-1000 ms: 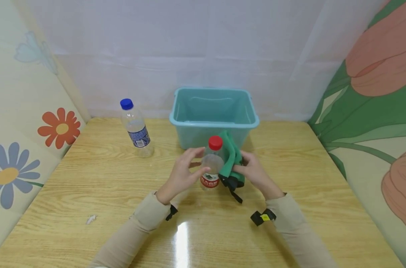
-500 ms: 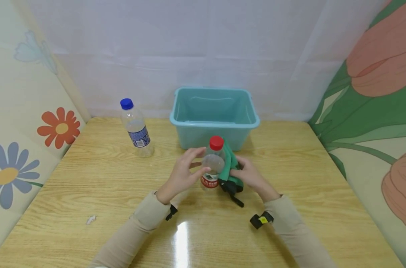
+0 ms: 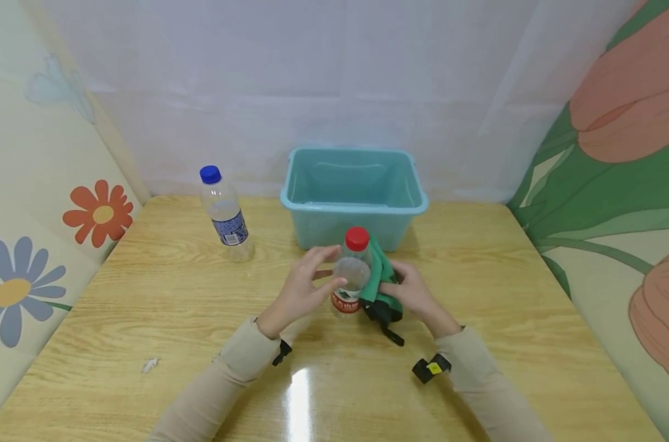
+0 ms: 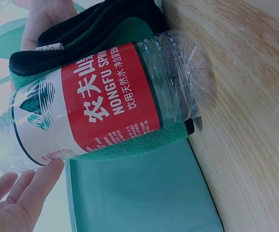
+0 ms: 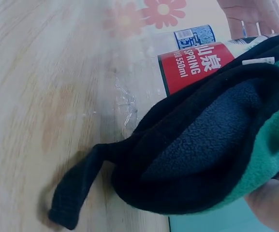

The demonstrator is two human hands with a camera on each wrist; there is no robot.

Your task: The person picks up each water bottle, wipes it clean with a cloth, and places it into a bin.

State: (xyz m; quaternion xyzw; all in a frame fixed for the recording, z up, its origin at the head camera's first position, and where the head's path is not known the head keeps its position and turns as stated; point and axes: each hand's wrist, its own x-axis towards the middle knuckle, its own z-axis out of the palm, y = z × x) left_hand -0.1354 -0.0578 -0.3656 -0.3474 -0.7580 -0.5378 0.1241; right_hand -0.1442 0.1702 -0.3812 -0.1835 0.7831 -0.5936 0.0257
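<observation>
- The red-capped bottle (image 3: 350, 276) stands upright on the table (image 3: 146, 294), long axis vertical, cap up, just in front of the tub (image 3: 353, 202).
- The left hand (image 3: 301, 291) grips its left side, thumb and fingers curled round it.
- The right hand (image 3: 414, 291) holds a green-and-black cloth (image 3: 380, 285) bunched against the bottle's right side.
- A blue-capped bottle (image 3: 224, 212) stands well apart, to the left.

Bare table (image 3: 163, 294) left (1 bottle (image 3: 224, 212) there), bin (image 3: 354, 205) blocking behind
</observation>
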